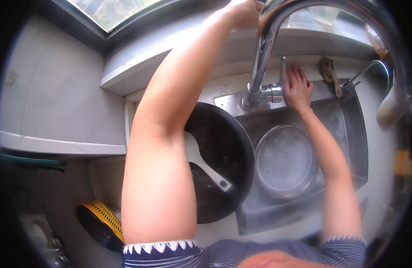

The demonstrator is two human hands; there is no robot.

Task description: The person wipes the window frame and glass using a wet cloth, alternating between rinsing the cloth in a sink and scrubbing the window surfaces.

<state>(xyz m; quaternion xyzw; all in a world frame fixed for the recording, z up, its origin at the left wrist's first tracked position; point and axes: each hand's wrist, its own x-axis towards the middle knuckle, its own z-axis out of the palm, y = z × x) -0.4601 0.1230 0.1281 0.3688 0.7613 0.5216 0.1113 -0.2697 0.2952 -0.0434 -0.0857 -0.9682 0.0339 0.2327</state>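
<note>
My left hand [244, 13] reaches up to the window ledge at the top, partly hidden behind the curved chrome faucet [264, 50]; whether it holds anything cannot be seen. Beside the faucet's upright lever, my right hand [298, 88] rests with fingers spread on the back rim of the steel sink [356, 134]. A round metal basin [286, 160] sits in the sink, seemingly with liquid in it. To its left, partly under my left arm, is a large black pan [222, 140] with a pale rice paddle or spoon [211, 172] lying in it.
A crumpled brown cloth [330, 72] lies on the sink's back edge, near a small, thin chrome tap [366, 72]. A yellow perforated basket [104, 214] with a dark one stands at the lower left. The window ledge [142, 60] juts out behind the counter.
</note>
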